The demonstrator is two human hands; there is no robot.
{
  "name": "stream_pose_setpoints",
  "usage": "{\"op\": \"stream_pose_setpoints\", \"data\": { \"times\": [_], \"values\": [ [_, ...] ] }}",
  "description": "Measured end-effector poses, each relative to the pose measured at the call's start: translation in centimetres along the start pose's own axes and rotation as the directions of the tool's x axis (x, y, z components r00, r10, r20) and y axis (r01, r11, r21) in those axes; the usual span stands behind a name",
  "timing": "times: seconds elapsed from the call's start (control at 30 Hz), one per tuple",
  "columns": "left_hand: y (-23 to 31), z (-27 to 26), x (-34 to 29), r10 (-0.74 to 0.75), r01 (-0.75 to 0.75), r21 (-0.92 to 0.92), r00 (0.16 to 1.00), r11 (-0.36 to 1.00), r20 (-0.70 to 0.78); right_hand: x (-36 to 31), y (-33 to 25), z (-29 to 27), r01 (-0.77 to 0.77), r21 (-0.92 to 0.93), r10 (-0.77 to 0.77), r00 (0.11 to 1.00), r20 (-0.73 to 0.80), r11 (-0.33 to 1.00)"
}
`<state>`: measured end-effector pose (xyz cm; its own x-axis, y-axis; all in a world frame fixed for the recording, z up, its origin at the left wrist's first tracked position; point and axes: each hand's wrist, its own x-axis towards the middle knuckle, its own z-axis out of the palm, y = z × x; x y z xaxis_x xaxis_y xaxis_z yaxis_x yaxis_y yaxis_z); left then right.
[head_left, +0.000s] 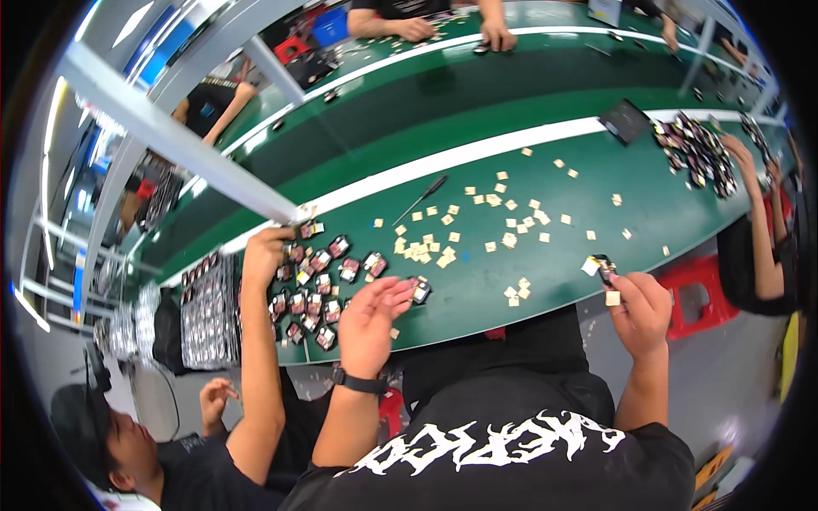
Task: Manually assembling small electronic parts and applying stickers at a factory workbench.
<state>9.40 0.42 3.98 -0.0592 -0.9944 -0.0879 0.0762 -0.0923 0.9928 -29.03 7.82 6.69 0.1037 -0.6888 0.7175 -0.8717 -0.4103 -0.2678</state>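
Note:
My left hand, with a dark band on its wrist, is over the table's near edge. Its fingers are loosely stretched, and a small black part with a white label lies by the fingertips; whether they touch is unclear. To the right, my right hand pinches a small black device with a white-and-yellow tab. A cream square piece shows at those same fingers. Several similar black labelled parts lie left of my left hand. Many cream square pieces are scattered across the green table.
A screwdriver lies toward the table's far side. At left, a co-worker's hand reaches the black parts, near stacked trays. At right are a black parts heap, another person's hands and a red stool. A grey post rises at left.

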Motion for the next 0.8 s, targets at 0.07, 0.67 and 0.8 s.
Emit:
{"op": "stream_pose_setpoints", "data": {
  "times": [0.07, 0.67, 0.8],
  "values": [
    [0.2, 2.4, 1.9, 0.07, -0.084, 0.084, 0.985, 0.993, 0.159, -0.7, -0.9, -0.4, -0.004, -0.014, 0.004, 1.0, 0.008, 1.0],
    [3.5, 14.3, 4.4, -0.257, 0.157, 0.203, 0.557, 0.966, 0.79, -1.2, -6.3, -1.5, 0.152, -0.009, -0.152, 0.988, 0.013, 0.988],
    [2.4, 15.3, 3.9, -0.347, 0.494, 0.148, 0.342, 0.857, 0.873, -1.1, -4.9, -0.9, 0.167, 0.022, -0.168, 0.984, 0.059, 0.986]
  ]
}}
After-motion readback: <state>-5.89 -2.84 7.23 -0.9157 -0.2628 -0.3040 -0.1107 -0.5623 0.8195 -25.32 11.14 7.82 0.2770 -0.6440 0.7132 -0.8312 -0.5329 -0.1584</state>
